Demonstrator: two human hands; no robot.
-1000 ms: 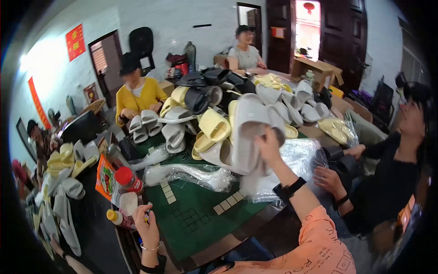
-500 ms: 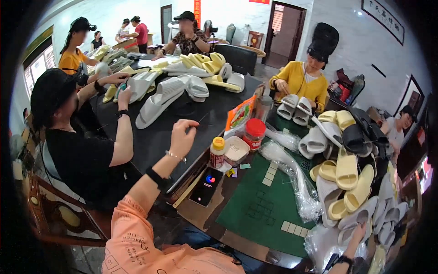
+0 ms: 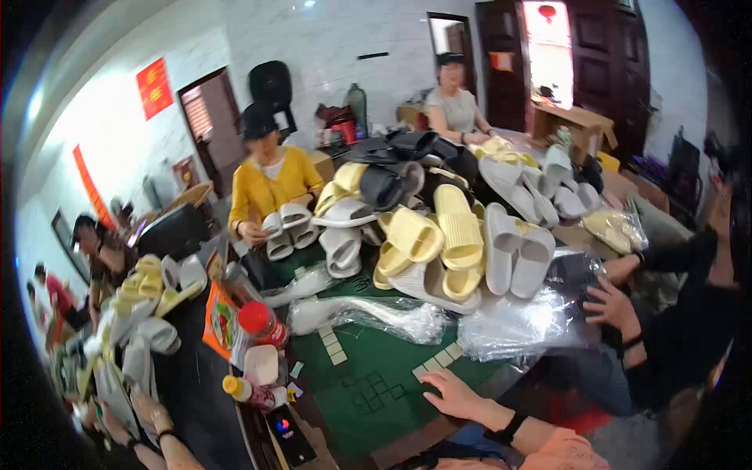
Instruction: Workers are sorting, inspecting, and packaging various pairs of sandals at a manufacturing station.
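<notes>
Your right hand is empty now. A second ago it was lifted towards the heap with a pale grey slipper in it. That slipper has left your grip, and the hand lies palm down on the green table mat, fingers loosely spread and closed on nothing. So the slipper work has let go of you for the moment, and the hand is free.

The nearest thing to that hand is a short row of small white tiles. It sits just past your fingertips, close but apparently not touching. The tiles are flat, square and set edge to edge in a slanting line. A second, similar row lies farther out on the thumb side.

Beyond the tiles, a long clear plastic bag lies crumpled across the mat. Above it rises the pile of slippers, yellow ones in the middle and grey-white pairs on your little-finger side. A co-worker's hand presses on a glossy stack of bags out to that side.

Your left hand is low at the dark table edge, well apart from the right. It is too blurred to tell whether it is open or holding anything. Between the two hands lie a phone and a yellow-capped bottle.
</notes>
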